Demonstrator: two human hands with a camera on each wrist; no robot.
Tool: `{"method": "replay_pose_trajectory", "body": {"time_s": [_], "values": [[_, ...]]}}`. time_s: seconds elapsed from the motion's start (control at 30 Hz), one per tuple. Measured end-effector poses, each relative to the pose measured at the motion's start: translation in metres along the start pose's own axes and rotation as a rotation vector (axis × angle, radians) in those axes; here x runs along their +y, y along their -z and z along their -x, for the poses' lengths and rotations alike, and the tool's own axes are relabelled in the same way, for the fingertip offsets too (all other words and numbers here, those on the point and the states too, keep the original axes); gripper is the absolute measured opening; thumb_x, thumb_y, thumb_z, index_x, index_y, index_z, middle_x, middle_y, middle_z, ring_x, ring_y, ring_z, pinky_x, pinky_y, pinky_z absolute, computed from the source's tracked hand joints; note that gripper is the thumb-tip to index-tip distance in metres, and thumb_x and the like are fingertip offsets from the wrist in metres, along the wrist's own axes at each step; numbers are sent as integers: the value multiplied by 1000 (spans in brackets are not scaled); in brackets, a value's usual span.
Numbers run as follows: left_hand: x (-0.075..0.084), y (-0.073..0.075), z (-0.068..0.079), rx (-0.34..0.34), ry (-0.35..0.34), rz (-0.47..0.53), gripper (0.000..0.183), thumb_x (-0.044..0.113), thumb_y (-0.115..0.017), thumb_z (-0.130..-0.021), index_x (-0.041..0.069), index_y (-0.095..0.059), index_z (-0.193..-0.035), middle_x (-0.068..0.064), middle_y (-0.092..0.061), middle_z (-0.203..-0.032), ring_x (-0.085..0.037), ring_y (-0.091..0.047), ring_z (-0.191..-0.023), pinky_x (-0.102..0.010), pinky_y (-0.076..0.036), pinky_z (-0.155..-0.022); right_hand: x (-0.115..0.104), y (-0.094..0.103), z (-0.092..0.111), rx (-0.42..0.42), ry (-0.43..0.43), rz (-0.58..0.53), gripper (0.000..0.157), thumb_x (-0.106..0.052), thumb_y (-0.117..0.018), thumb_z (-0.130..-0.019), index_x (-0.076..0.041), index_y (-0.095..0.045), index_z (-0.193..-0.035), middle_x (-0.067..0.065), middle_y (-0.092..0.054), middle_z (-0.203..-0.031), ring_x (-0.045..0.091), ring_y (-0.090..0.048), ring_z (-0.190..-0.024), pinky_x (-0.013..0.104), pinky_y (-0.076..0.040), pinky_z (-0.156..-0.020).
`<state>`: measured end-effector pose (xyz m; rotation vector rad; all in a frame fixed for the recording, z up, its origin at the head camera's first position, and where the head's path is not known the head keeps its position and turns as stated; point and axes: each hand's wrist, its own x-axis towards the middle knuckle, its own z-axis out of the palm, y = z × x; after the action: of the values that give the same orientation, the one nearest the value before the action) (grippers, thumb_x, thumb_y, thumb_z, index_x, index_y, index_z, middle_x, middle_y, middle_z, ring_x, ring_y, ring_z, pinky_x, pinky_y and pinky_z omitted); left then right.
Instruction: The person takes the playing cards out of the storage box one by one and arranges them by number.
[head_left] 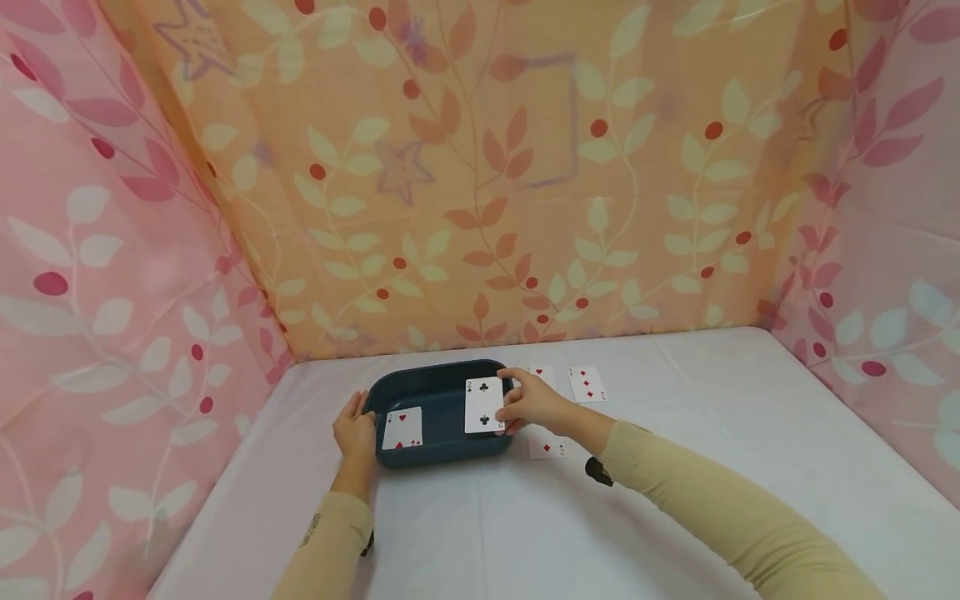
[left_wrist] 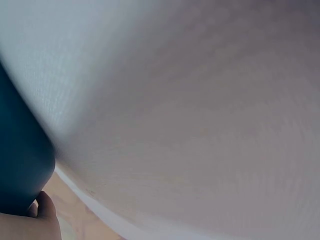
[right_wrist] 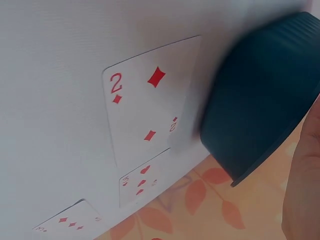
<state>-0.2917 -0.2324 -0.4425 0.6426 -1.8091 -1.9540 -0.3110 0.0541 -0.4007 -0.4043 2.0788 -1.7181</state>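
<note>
A dark teal tray [head_left: 442, 454] stands on the white table in the head view. My left hand [head_left: 354, 432] grips its left rim; the left wrist view shows only part of that hand [left_wrist: 30, 227] against the tray wall [left_wrist: 22, 155]. At the tray's right end my right hand [head_left: 534, 402] pinches a two of clubs [head_left: 483, 404] by its right edge, above the tray floor. A card with red hearts [head_left: 403, 427] lies inside at the left. The right wrist view shows the right hand [right_wrist: 302, 185] beside the tray's outer wall [right_wrist: 255, 95], its fingertips out of frame.
Right of the tray, a two of diamonds [right_wrist: 142, 110], a three of hearts [right_wrist: 144, 182] and a three of diamonds [head_left: 587, 384] lie face up on the table [head_left: 675, 417]. Patterned cloth [head_left: 480, 167] hangs behind and along both sides.
</note>
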Motion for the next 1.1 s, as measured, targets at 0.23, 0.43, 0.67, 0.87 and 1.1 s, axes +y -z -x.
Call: {"method": "replay_pose_trajectory", "body": {"time_s": [0.23,0.43,0.67,0.87,1.1], "values": [[1,-2,1,23,-7,16,54,-14,-40,-93,-5,-35,-146,-18,-41,-147,-25,-34,-139,-32,-26,-112,-1,9,8,22,-13,50,76,2,-69,-86,-3,-27,-149,10,-65,-78,21,-66,-64,36,-60,-67],[1,-1,-2,1,5,-5,55,-14,-38,-94,-4,-33,-147,-17,-40,-148,-24,-33,-140,-35,-26,-113,1,17,13,39,-19,83,76,1,-70,-86,-3,-29,-149,8,-66,-79,20,-63,-62,35,-59,-67],[1,-1,-1,1,21,-16,54,-13,-39,-96,-2,-33,-148,-16,-39,-149,-23,-33,-140,-34,-26,-113,4,28,19,29,-9,101,75,-2,-70,-87,-3,-28,-149,8,-66,-79,21,-65,-65,34,-59,-67],[-1,-1,-3,-1,5,-20,55,-13,-40,-95,-3,-33,-148,-17,-39,-148,-24,-32,-140,-35,-26,-113,6,36,25,16,5,122,74,-1,-70,-87,-2,-29,-148,7,-67,-80,21,-64,-65,33,-57,-64],[-2,-1,-4,6,2,-11,55,-14,-40,-94,-3,-34,-148,-16,-40,-148,-23,-33,-140,-35,-25,-113,8,42,30,34,-10,139,73,-4,-70,-87,-4,-31,-148,7,-67,-80,21,-63,-63,31,-54,-62]]}}
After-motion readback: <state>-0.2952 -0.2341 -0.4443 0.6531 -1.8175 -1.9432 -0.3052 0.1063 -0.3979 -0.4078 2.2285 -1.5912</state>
